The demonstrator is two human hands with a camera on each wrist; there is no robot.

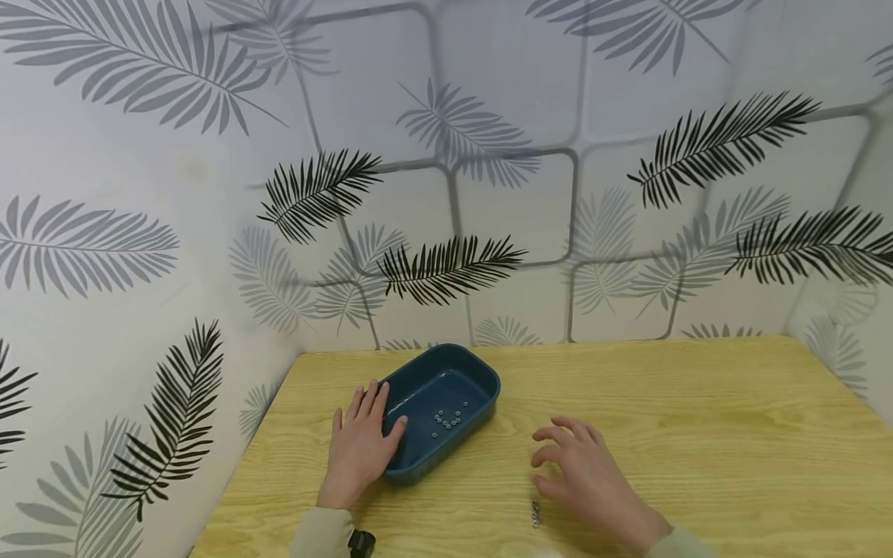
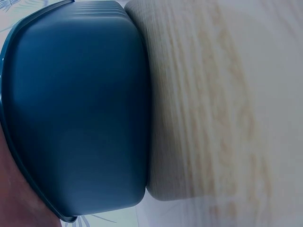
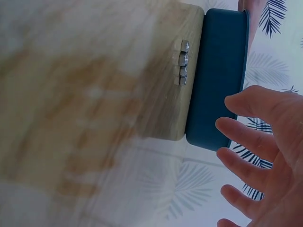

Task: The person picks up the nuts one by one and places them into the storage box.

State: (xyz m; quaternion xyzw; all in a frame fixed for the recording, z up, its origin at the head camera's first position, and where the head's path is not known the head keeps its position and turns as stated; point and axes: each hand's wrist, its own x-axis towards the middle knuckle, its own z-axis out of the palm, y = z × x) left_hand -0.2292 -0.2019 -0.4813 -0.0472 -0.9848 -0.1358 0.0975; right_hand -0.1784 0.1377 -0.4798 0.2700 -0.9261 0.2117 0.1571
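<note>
The tray (image 1: 481, 380) is a deep, plain blue-green inside and out, with no pattern on it. The small nuts (image 1: 446, 420) lying in it are shiny silver-grey, and so are the few nuts on the table (image 1: 536, 513). The table (image 1: 698, 418) is pale yellow wood with darker tan grain lines running along it. The wall (image 1: 488, 194) is whitish, printed with black and grey palm leaves and grey rounded squares. Both sleeves (image 1: 317, 535) are light beige.
</note>
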